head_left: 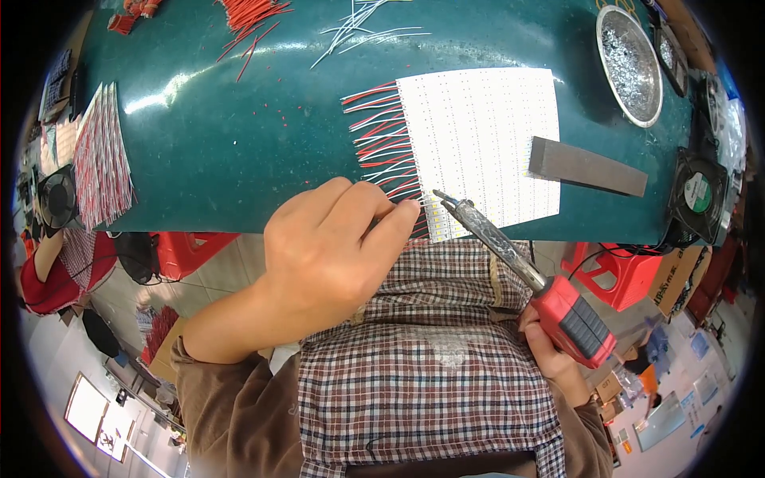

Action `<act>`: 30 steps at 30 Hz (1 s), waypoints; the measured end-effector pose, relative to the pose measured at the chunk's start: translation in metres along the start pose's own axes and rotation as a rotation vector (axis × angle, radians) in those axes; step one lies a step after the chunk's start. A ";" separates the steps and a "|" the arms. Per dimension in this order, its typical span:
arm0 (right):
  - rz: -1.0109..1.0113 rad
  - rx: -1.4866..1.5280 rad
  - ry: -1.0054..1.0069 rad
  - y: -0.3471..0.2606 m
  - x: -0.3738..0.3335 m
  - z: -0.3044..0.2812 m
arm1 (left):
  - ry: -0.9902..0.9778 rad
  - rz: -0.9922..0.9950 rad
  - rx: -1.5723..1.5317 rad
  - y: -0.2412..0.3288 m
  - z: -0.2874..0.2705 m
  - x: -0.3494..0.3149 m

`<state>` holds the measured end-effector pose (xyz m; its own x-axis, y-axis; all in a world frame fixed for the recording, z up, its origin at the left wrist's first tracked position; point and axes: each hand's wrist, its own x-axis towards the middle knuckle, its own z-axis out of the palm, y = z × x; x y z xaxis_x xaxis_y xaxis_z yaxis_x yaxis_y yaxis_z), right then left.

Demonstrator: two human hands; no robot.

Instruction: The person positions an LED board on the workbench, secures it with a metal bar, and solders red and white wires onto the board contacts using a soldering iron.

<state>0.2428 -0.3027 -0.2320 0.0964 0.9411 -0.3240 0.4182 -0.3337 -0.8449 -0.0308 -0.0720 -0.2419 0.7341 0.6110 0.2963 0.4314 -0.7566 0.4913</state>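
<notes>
A white sheet of LED strip boards [486,143] lies at the table's front edge, small yellow LEDs showing on its nearest rows. Red and white wires [386,143] stick out along its left side. My left hand [335,239] is closed in a pinch at the sheet's lower left edge, with a thin wire [416,199] at the fingertips. My right hand [550,350] grips the red handle of a soldering iron [510,255], partly hidden behind it. The iron's tip points up and left, close to the left fingertips, over the sheet's edge. Whether it touches a pad I cannot tell.
A dark grey bar [590,166] rests across the sheet's right edge. Behind it stands a metal bowl [629,68] with silvery bits. Loose red wires [247,16] and pale wires [358,28] lie at the back. Wired strips [103,159] and fans [697,195] flank the table.
</notes>
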 end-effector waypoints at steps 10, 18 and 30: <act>0.031 0.032 0.015 -0.002 0.001 0.004 | 0.000 -0.017 0.017 0.000 0.002 0.001; 0.030 0.020 0.014 -0.003 0.003 0.005 | 0.014 -0.018 0.029 -0.001 0.005 -0.001; -0.022 0.011 0.012 0.004 -0.001 0.001 | 0.017 -0.019 0.034 -0.001 0.006 -0.002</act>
<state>0.2434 -0.3055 -0.2353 0.0981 0.9488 -0.3002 0.4106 -0.3134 -0.8563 -0.0298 -0.0733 -0.2477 0.7168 0.6289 0.3011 0.4630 -0.7522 0.4689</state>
